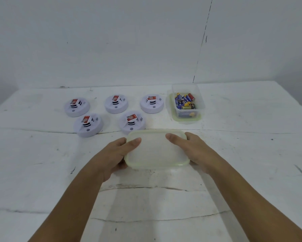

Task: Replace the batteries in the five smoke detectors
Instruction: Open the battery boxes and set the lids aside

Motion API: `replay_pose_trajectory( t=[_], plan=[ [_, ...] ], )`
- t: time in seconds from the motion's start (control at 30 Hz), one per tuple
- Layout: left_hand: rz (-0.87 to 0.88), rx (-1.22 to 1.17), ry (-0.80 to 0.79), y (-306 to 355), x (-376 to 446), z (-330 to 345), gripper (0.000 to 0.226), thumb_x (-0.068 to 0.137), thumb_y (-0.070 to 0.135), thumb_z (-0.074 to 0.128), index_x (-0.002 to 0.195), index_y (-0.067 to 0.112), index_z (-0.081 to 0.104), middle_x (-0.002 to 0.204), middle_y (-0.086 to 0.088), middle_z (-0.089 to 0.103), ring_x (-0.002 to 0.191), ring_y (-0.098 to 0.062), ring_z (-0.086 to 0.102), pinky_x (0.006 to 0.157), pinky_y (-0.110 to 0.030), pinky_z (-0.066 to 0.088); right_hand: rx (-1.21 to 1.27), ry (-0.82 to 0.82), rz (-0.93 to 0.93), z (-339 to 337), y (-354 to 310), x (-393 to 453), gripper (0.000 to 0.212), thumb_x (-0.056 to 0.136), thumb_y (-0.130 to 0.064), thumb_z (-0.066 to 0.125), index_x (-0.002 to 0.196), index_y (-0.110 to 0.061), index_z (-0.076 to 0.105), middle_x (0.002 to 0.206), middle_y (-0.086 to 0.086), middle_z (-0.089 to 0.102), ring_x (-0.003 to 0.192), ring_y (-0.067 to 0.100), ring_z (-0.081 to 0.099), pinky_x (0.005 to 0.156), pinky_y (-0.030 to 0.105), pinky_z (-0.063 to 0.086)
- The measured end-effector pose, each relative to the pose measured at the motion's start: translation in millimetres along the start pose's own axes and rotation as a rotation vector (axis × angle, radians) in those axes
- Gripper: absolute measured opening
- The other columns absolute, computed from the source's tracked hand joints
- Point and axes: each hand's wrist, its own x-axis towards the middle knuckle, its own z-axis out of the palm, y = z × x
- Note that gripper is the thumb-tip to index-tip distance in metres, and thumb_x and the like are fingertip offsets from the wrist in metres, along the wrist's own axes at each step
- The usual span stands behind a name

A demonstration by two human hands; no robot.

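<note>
Five smoke detectors [110, 110] sit untouched at centre-left of the frame on the worktop [42, 163], just beyond the lid [157, 149] gripped by left hand [115, 154] and right hand [195, 151], with the battery tub [186, 103] upper right, nearer the right hand.

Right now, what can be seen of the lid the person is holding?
The lid is a rounded rectangle of translucent, milky plastic with a pale green rim. It lies roughly flat, top face up, just above or on the white table, near the closest smoke detector. The left hand grips its left edge, thumb on top; the right hand grips its right edge likewise. Its clear container of batteries stands open, further back.
</note>
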Motion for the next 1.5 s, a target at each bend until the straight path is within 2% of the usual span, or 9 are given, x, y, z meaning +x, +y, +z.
replay_pose_trajectory(
  t=[0.23, 0.5, 0.57, 0.67, 0.93, 1.1, 1.23, 1.33, 1.5],
  plan=[
    [-0.025, -0.010, 0.001, 1.0, 1.1, 1.1, 0.065, 0.072, 0.059, 0.081, 0.123, 0.020, 0.072, 0.121, -0.004, 0.076, 0.113, -0.025, 0.069, 0.111, -0.050, 0.049, 0.011, 0.120, -0.019, 3.1, 4.4, 0.7, 0.072, 0.065, -0.079, 0.079, 0.084, -0.015, 0.053, 0.081, 0.003, 0.063, 0.069, 0.018, 0.059, 0.061, 0.030, 0.042],
    [-0.008, -0.040, 0.029, -1.9, 2.7, 1.9, 0.068, 0.071, 0.058, 0.084, 0.119, 0.013, 0.072, 0.120, -0.014, 0.074, 0.096, -0.024, 0.063, 0.108, -0.050, 0.049, 0.030, 0.114, -0.026, 0.9, 5.5, 2.0, 0.067, 0.064, -0.076, 0.082, 0.084, -0.022, 0.048, 0.077, 0.001, 0.052, 0.068, 0.018, 0.053, 0.062, 0.034, 0.036],
    [0.021, -0.049, 0.074, -0.6, 3.6, 2.3, 0.056, 0.073, 0.053, 0.086, 0.097, 0.006, 0.068, 0.090, -0.017, 0.074, 0.077, -0.022, 0.058, 0.089, -0.044, 0.058, 0.059, 0.107, -0.017, 2.0, 6.2, 1.7, 0.063, 0.068, -0.071, 0.083, 0.087, -0.020, 0.052, 0.079, 0.002, 0.055, 0.068, 0.019, 0.054, 0.060, 0.032, 0.036],
    [0.087, -0.013, 0.169, 2.7, 1.5, 3.9, 0.056, 0.076, 0.045, 0.087, 0.067, 0.018, 0.040, 0.057, 0.000, 0.041, 0.053, -0.017, 0.032, 0.060, -0.031, 0.035, 0.075, 0.103, -0.012, 1.7, 5.2, 0.3, 0.063, 0.069, -0.069, 0.083, 0.092, -0.018, 0.054, 0.081, 0.004, 0.057, 0.070, 0.019, 0.054, 0.060, 0.033, 0.037],
    [0.094, 0.137, 0.385, -6.2, -31.8, 8.8, 0.066, 0.074, 0.075, 0.070, 0.088, 0.014, 0.047, 0.071, -0.003, 0.047, 0.054, -0.016, 0.040, 0.057, -0.027, 0.038, -0.163, 0.143, -0.122, -0.4, -9.2, -5.2, 0.055, 0.080, -0.060, 0.079, 0.116, -0.030, 0.052, 0.116, 0.000, 0.058, 0.099, 0.017, 0.064, 0.072, 0.036, 0.056],
    [-0.025, 0.269, 0.235, -12.6, -56.1, 3.3, 0.062, 0.076, 0.069, 0.074, 0.085, 0.010, 0.057, 0.059, 0.001, 0.058, 0.050, -0.012, 0.048, 0.056, -0.025, 0.044, -0.440, 0.055, -0.350, 1.4, -28.3, 1.8, 0.035, 0.091, -0.038, 0.069, 0.125, -0.043, 0.064, 0.126, -0.009, 0.055, 0.114, 0.006, 0.054, 0.076, 0.015, 0.043],
    [-0.018, 0.333, 0.083, -13.7, -60.0, 11.4, 0.051, 0.089, 0.056, 0.071, 0.083, 0.006, 0.065, 0.067, -0.003, 0.072, 0.053, -0.013, 0.057, 0.062, -0.028, 0.048, -0.500, 0.050, -0.310, 0.3, -31.6, 5.7, 0.011, 0.089, -0.041, 0.066, 0.091, -0.034, 0.075, 0.095, -0.012, 0.072, 0.086, 0.006, 0.066, 0.072, 0.028, 0.055],
    [0.019, 0.219, 0.128, -9.8, -52.9, 13.9, 0.043, 0.095, 0.047, 0.068, 0.099, 0.004, 0.069, 0.080, -0.009, 0.078, 0.055, -0.013, 0.060, 0.061, -0.027, 0.049, -0.495, -0.020, -0.204, -9.3, -28.9, 3.2, 0.030, 0.092, -0.046, 0.067, 0.072, -0.024, 0.064, 0.062, -0.013, 0.056, 0.056, 0.006, 0.050, 0.058, 0.025, 0.039],
    [0.104, 0.125, 0.239, -2.2, -26.7, 20.9, 0.037, 0.099, 0.041, 0.066, 0.105, 0.004, 0.069, 0.079, -0.007, 0.077, 0.060, -0.015, 0.067, 0.063, -0.028, 0.052, -0.250, -0.220, 0.010, -14.2, -21.6, -7.0, 0.031, 0.099, -0.039, 0.064, 0.080, -0.020, 0.048, 0.054, -0.017, 0.051, 0.045, 0.003, 0.047, 0.054, 0.018, 0.040]
  ],
)
